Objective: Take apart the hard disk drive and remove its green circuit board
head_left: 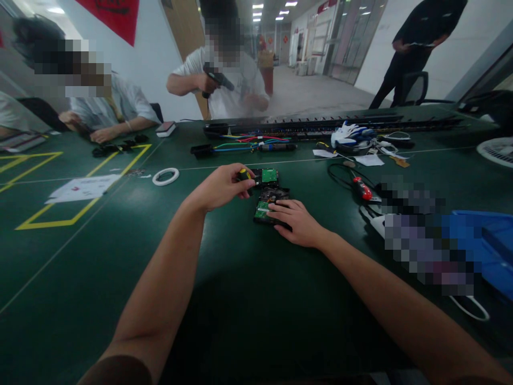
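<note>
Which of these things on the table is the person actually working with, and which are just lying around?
In use: left hand holding yellow-black screwdriver; right hand on near hard drive; far hard drive.
Lying about: white tape ring, red screwdriver, gloves, papers.

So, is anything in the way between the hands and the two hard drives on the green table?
Nothing visible. The left hand grips a screwdriver right at the edge of the far hard drive, and the right hand lies flat on the near hard drive. The red-handled tool lies apart, off to the right.
</note>
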`<state>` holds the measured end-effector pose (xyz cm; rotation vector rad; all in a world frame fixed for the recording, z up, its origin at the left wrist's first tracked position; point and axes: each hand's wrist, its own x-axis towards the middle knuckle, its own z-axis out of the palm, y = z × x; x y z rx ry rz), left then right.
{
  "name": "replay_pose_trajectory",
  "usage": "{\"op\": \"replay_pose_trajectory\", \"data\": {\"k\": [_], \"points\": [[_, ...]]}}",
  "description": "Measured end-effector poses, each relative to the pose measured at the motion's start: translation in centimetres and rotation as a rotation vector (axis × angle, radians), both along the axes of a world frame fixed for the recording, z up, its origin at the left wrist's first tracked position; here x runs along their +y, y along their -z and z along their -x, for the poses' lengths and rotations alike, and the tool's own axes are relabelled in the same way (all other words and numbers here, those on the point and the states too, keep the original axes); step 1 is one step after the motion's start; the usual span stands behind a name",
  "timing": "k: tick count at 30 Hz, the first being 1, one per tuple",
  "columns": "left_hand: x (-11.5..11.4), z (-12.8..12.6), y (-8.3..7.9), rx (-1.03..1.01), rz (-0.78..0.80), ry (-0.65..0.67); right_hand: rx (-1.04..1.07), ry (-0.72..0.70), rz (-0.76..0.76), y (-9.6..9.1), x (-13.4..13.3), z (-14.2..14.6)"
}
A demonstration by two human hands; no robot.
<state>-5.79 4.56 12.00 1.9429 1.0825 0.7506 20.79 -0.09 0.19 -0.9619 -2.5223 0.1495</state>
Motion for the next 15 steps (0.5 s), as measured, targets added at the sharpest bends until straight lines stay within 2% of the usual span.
{"op": "replay_pose_trajectory", "data": {"k": [15], "points": [[-0.19, -0.22, -0.08, 0.006, -0.008, 0.028, -0.003, -0.006, -0.004, -0.12, -0.05, 0.03]]}}
